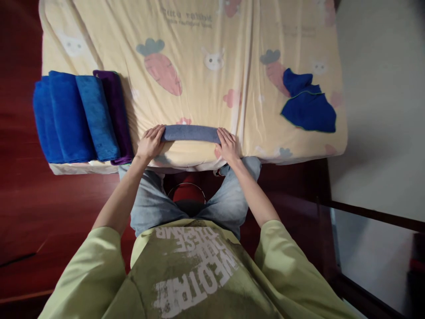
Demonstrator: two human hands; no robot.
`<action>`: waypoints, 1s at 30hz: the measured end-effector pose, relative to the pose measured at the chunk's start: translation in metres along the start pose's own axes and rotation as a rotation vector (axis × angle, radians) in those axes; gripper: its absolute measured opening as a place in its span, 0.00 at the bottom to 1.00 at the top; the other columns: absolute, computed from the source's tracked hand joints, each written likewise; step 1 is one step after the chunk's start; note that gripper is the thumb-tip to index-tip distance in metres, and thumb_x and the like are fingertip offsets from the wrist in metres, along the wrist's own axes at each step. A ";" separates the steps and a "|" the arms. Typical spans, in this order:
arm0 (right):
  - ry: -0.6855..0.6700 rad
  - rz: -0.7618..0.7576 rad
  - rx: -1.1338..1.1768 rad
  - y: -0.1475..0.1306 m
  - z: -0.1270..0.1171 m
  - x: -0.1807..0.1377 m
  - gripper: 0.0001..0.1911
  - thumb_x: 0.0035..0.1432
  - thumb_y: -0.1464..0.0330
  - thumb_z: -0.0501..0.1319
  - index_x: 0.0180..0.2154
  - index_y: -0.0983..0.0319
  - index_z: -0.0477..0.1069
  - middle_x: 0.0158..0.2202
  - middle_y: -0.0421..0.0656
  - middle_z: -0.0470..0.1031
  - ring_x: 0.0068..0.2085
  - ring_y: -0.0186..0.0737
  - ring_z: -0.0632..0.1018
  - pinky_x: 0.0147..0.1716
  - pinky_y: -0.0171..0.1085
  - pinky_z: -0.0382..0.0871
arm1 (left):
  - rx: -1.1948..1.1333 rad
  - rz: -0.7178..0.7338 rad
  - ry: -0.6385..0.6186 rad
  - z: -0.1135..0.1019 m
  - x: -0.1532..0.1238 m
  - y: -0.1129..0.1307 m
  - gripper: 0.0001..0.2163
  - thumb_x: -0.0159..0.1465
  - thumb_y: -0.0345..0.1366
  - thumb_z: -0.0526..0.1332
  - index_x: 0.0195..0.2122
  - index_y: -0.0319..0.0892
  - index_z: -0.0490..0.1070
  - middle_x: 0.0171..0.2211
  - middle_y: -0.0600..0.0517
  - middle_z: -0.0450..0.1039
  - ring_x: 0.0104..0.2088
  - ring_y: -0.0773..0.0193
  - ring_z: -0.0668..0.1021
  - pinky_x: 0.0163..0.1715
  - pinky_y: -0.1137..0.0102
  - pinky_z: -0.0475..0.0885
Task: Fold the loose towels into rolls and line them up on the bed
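Note:
A grey-blue towel point(191, 133), folded or rolled into a long narrow strip, lies crosswise near the front edge of the covered surface. My left hand point(152, 141) grips its left end, fingers over the top. At the opposite end, my right hand point(227, 144) holds the towel the same way, with the thumb on the near side. The undersides of both ends are hidden by my fingers.
Left of me sit folded bright blue towels point(71, 119), a lighter blue one point(98, 117) and a purple one point(116, 115). A crumpled dark blue cloth point(310, 106) lies at right. The yellow carrot-print sheet point(199, 97) covers the surface; a pale wall point(381, 110) stands beyond.

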State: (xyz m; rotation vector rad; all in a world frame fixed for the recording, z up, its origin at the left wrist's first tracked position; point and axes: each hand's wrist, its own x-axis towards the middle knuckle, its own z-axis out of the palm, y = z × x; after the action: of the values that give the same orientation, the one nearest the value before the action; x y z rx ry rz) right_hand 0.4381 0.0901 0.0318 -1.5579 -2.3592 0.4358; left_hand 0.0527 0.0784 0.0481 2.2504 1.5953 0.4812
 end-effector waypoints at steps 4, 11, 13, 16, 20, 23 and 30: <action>-0.047 -0.022 -0.082 0.007 -0.014 0.011 0.34 0.61 0.78 0.55 0.69 0.67 0.64 0.68 0.57 0.69 0.69 0.53 0.70 0.69 0.57 0.62 | 0.162 0.062 -0.088 -0.009 0.005 0.001 0.23 0.72 0.29 0.58 0.66 0.26 0.62 0.66 0.34 0.68 0.66 0.57 0.68 0.68 0.58 0.59; -0.004 -0.203 -0.173 0.025 -0.038 0.008 0.31 0.57 0.81 0.54 0.61 0.65 0.74 0.60 0.56 0.78 0.60 0.52 0.78 0.60 0.53 0.71 | 0.217 0.211 -0.064 -0.020 -0.039 0.023 0.19 0.73 0.27 0.54 0.64 0.34 0.69 0.59 0.36 0.74 0.59 0.51 0.75 0.59 0.58 0.67; 0.014 -0.273 -0.179 0.026 -0.045 0.006 0.31 0.55 0.82 0.54 0.59 0.65 0.75 0.58 0.55 0.79 0.59 0.52 0.79 0.58 0.52 0.72 | 0.187 0.282 -0.031 -0.021 -0.065 0.034 0.19 0.73 0.28 0.55 0.64 0.34 0.68 0.58 0.35 0.75 0.57 0.51 0.76 0.57 0.57 0.68; 0.026 -0.390 -0.216 0.017 -0.057 0.012 0.31 0.53 0.82 0.56 0.57 0.63 0.77 0.57 0.52 0.80 0.58 0.53 0.78 0.56 0.52 0.72 | 0.133 0.369 0.040 -0.021 -0.106 0.054 0.18 0.75 0.28 0.52 0.63 0.37 0.69 0.56 0.37 0.76 0.54 0.54 0.76 0.54 0.58 0.69; 0.049 -0.499 -0.342 -0.017 -0.071 0.048 0.25 0.54 0.81 0.59 0.52 0.59 0.79 0.54 0.52 0.80 0.54 0.54 0.76 0.52 0.53 0.69 | 0.142 0.449 0.104 -0.019 -0.150 0.079 0.16 0.76 0.26 0.49 0.56 0.40 0.74 0.51 0.42 0.78 0.53 0.56 0.75 0.52 0.59 0.69; 0.092 -0.611 -0.461 -0.057 -0.076 0.096 0.17 0.61 0.78 0.58 0.47 0.59 0.79 0.51 0.51 0.80 0.51 0.52 0.75 0.50 0.51 0.67 | 0.187 0.474 0.202 -0.023 -0.170 0.084 0.14 0.76 0.26 0.50 0.51 0.40 0.75 0.47 0.45 0.78 0.51 0.57 0.76 0.47 0.62 0.70; 0.185 -0.902 -0.562 -0.179 -0.056 0.236 0.19 0.76 0.72 0.46 0.43 0.60 0.76 0.49 0.47 0.79 0.48 0.46 0.75 0.46 0.46 0.68 | 0.141 0.338 0.466 -0.062 -0.188 0.040 0.17 0.75 0.26 0.53 0.63 0.39 0.69 0.45 0.44 0.78 0.49 0.56 0.77 0.46 0.62 0.75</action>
State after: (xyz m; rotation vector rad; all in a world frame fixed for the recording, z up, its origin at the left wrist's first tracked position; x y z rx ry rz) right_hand 0.2203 0.2467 0.1698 -0.4774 -2.8185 -0.5775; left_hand -0.0012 -0.1070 0.1069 2.6727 1.4793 1.0806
